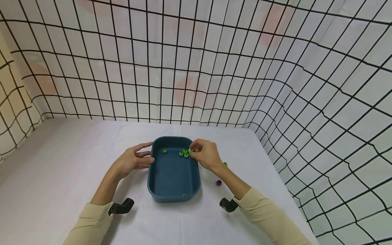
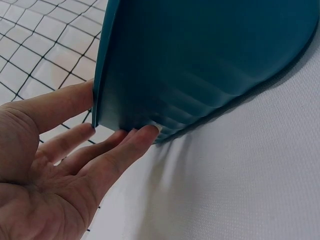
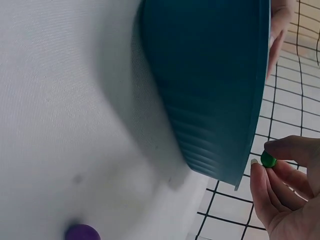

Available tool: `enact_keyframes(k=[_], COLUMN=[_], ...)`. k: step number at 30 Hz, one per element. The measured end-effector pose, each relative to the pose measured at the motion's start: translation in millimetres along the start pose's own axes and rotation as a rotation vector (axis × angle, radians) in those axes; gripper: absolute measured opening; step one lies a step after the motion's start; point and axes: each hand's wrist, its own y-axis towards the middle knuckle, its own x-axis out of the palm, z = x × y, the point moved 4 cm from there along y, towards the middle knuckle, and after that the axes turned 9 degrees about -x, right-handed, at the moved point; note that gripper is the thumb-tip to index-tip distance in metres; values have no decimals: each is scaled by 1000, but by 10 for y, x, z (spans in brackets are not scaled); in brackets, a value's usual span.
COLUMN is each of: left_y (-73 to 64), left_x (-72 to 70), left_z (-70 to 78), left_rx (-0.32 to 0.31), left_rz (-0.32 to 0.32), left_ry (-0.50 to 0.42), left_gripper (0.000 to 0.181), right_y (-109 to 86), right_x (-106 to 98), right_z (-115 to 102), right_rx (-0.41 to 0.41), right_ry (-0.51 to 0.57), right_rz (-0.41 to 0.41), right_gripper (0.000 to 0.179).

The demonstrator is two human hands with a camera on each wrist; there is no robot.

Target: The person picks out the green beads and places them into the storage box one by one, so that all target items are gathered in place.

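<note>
A blue-green rectangular bin (image 1: 174,170) stands on the white cloth between the hands. My left hand (image 1: 132,160) holds its left side, thumb at the rim and other fingers against the outer wall, as the left wrist view shows (image 2: 60,160). Over the bin's far right corner, my right hand (image 1: 208,154) pinches a green bead (image 3: 268,159) between thumb and fingertips. Several green beads (image 1: 183,153) lie on the bin floor close to those fingers. One green bead (image 1: 165,151) sits apart at the far left, another (image 1: 185,195) by the near wall.
On the cloth right of the bin lie a purple bead (image 1: 218,182) and a green bead (image 1: 225,164) partly hidden by the right wrist. Black wire grid (image 1: 171,68) over white sheeting borders the table's back and right side. Each wrist wears a black camera mount (image 1: 122,206).
</note>
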Motion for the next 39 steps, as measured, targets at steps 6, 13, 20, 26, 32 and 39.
enact_keyframes(k=[6, 13, 20, 26, 32, 39], left_y=[-3, 2, 4, 0, 5, 8], left_x=[5, 2, 2, 2, 0, -1], left_z=[-4, -12, -13, -6, -8, -13], left_rx=[4, 9, 5, 1, 2, -4], left_rz=[-1, -2, 0, 3, -3, -4], left_ry=[-1, 1, 0, 2, -2, -8], left_gripper=[78, 79, 80, 80, 79, 81], right_y=[-1, -21, -25, -20, -26, -34], right_x=[44, 87, 107, 128, 126, 131], right_z=[15, 53, 64, 83, 79, 80], right_rx=[11, 11, 17, 21, 22, 26], right_ry=[-12, -12, -4, -8, -14, -9], right_rz=[-2, 9, -7, -14, -16, -37], right_gripper=[16, 16, 16, 16, 17, 21])
